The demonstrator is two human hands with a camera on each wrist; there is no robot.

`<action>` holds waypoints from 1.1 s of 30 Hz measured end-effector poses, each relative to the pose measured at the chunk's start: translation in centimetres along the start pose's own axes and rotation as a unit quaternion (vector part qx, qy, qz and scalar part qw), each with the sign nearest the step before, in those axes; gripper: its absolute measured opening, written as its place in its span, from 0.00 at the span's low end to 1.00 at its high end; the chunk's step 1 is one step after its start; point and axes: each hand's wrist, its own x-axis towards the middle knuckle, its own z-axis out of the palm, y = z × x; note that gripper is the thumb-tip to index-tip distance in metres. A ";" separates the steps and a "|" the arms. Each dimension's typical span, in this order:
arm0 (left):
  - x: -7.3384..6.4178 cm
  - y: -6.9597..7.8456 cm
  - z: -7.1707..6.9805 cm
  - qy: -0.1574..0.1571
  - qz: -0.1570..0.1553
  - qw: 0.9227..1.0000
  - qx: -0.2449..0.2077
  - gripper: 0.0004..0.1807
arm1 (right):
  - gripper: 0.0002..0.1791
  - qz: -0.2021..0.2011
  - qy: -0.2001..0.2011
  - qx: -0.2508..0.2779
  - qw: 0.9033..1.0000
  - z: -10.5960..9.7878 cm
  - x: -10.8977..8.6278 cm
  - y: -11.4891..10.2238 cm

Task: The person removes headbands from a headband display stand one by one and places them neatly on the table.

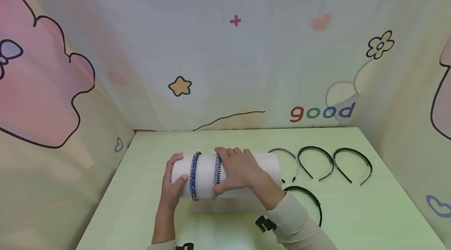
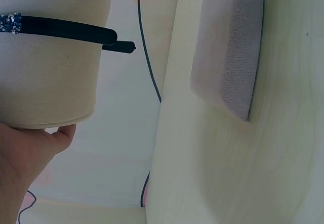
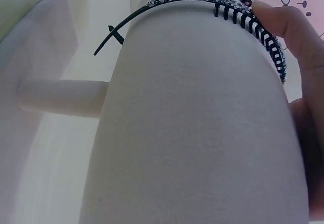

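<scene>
A white padded cylinder (image 1: 205,177) lies sideways on a post (image 3: 63,97) above a flat base (image 2: 228,57), forming a headband stand. At its left end my left hand (image 1: 172,185) grips the rim, thumb in front and fingers over the top. Nearby, a blue glittery headband (image 1: 193,175) is fitted over the roll. To its right sits a silver glittery headband (image 1: 216,169) with black comb teeth (image 3: 248,21). My right hand (image 1: 239,168) holds this silver headband, fingers over the top and thumb at the lower front. The headbands' black ends (image 2: 71,29) reach past the roll's underside.
On the right of the pale green table (image 1: 123,203) lie several more toothed headbands: one with a pale arm (image 1: 295,157), two black ones (image 1: 329,154) (image 1: 366,158) in the back row, and another black headband (image 1: 315,197) nearer, beside my right forearm. A printed cloth (image 1: 211,46) encloses the table.
</scene>
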 end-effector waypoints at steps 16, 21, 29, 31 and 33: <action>0.0 0.1 -0.1 0.001 -0.009 1.000 -0.011 0.27 | 0.58 -0.002 -0.006 -0.002 1.000 -0.4 -0.5 1.3; 0.1 0.1 -0.1 -0.005 -0.006 1.000 -0.016 0.27 | 0.58 0.007 -0.011 0.002 1.000 -0.7 -0.8 1.7; 0.2 0.0 -0.1 -0.001 -0.002 1.000 -0.016 0.27 | 0.58 0.014 -0.010 0.022 1.000 -1.1 -1.4 2.3; 0.1 0.5 -0.1 -0.002 -0.005 1.000 -0.017 0.27 | 0.58 0.015 -0.013 0.022 1.000 -1.2 -1.5 2.4; 0.2 0.6 -0.1 -0.002 -0.005 1.000 -0.017 0.27 | 0.58 0.018 -0.014 0.022 0.999 -1.4 -1.7 2.4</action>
